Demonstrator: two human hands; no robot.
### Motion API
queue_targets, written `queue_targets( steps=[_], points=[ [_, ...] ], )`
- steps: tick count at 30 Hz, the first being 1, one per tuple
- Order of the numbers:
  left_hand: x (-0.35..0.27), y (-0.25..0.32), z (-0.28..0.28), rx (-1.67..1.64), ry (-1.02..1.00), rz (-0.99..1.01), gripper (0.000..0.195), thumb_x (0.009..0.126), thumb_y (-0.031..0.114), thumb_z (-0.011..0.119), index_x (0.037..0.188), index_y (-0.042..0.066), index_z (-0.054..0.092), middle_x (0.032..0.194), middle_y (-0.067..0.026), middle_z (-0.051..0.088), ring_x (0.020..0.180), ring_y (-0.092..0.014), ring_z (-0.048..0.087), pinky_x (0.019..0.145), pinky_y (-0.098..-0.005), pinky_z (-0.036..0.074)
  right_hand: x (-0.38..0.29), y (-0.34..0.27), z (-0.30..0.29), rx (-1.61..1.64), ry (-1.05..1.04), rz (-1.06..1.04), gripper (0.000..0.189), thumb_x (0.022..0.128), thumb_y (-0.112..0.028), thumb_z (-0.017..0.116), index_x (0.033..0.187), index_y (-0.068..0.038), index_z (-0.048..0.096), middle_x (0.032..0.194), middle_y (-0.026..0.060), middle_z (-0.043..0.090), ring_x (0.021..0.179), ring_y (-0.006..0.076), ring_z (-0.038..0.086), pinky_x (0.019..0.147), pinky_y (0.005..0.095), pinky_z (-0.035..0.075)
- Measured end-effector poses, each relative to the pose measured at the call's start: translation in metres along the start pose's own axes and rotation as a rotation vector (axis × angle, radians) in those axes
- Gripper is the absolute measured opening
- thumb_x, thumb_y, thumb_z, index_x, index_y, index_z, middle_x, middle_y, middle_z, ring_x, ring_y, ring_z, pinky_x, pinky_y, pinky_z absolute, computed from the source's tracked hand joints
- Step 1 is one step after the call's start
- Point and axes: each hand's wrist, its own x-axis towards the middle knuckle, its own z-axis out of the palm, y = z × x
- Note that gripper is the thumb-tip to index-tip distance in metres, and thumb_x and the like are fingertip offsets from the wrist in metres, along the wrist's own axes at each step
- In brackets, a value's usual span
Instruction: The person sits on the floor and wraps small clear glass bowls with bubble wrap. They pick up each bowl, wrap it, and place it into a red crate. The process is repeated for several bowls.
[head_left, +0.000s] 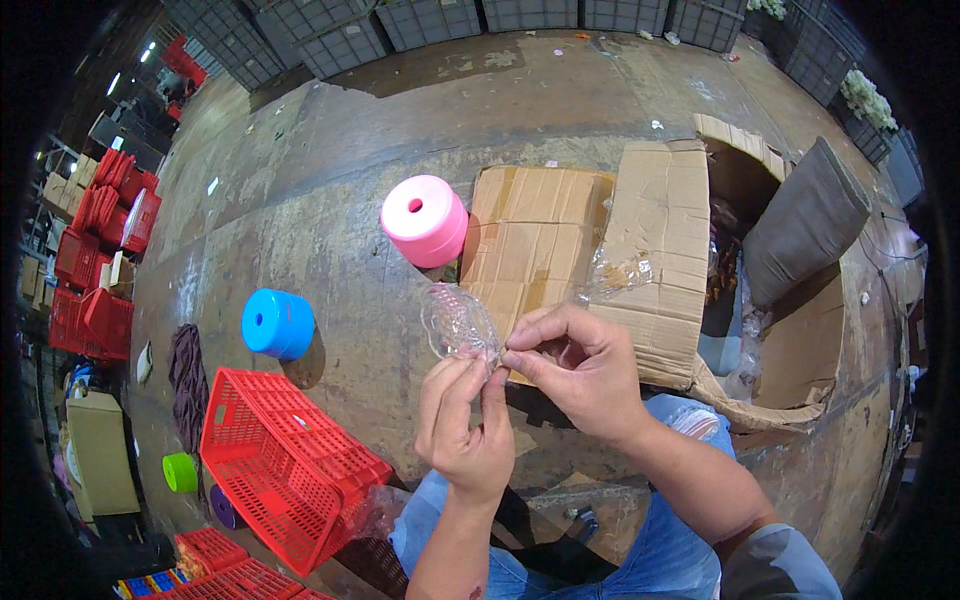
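Observation:
My left hand (469, 427) pinches the lower edge of a clear, patterned plastic piece (459, 321) with a scalloped rim. The fingertips of my right hand (577, 367) are pinched together at the right edge of that piece, close to my left fingertips. Something small and thin may be between the right fingertips; it is too small to make out. Both hands are above the near edge of a flattened cardboard piece (536, 240), in front of my knees.
An open cardboard box (660, 262) with plastic bags and a grey cushion (806, 225) stands at the right. Pink (425, 221) and blue (277, 324) plastic stools sit further left. A red plastic basket (292, 457) lies tipped at the lower left. Grey crates (427, 22) line the back.

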Motion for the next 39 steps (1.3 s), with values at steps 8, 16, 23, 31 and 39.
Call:
queue_targets(
  steps=[8,16,23,31,39],
  points=[
    [-0.002,-0.002,-0.001,-0.036,-0.003,-0.074,0.023,0.079,-0.011,0.078,0.101,-0.004,0.073,0.103,-0.0169,0.073,0.097,-0.031,0.072,0.087,-0.0385,0.057,-0.001,0.001,0.0,0.049,-0.022,0.001,0.013,0.088,0.003,0.076,0.1,0.002,0.07,0.102,0.0071,0.073,0.091,0.0093,0.067,0.078,0.0238,0.054],
    [-0.007,-0.007,0.0,-0.24,0.041,-0.297,0.024,0.08,-0.011,0.078,0.102,-0.004,0.073,0.106,-0.0157,0.074,0.1,-0.026,0.07,0.089,-0.0354,0.055,0.001,-0.003,0.001,0.187,-0.035,0.178,0.014,0.094,-0.001,0.073,0.107,0.002,0.071,0.101,0.0042,0.073,0.088,0.0057,0.066,0.077,0.0215,0.055],
    [-0.007,-0.003,0.001,-0.259,0.044,-0.344,0.022,0.08,-0.008,0.081,0.1,-0.003,0.074,0.101,-0.0133,0.072,0.094,-0.023,0.069,0.083,-0.0318,0.055,0.001,-0.001,-0.001,0.124,-0.042,0.305,0.017,0.094,0.0,0.072,0.11,0.001,0.069,0.105,0.0076,0.071,0.094,0.0117,0.068,0.083,0.0272,0.056],
    [-0.002,0.003,-0.002,-0.144,-0.009,-0.332,0.021,0.08,-0.007,0.082,0.1,-0.003,0.075,0.096,-0.0093,0.067,0.085,-0.016,0.065,0.076,-0.0274,0.053,0.001,0.008,-0.001,0.435,-0.013,0.383,0.013,0.097,-0.004,0.07,0.109,0.001,0.068,0.099,0.0059,0.071,0.085,0.0102,0.066,0.072,0.0256,0.053],
    [-0.003,0.0,-0.001,-0.113,-0.008,-0.298,0.021,0.079,-0.005,0.083,0.099,-0.001,0.077,0.089,-0.0092,0.067,0.076,-0.016,0.065,0.069,-0.0274,0.052,0.002,0.007,-0.002,0.348,-0.012,0.371,0.011,0.097,-0.004,0.069,0.108,0.0,0.068,0.102,0.005,0.07,0.088,0.0091,0.066,0.072,0.024,0.053]
  ],
)
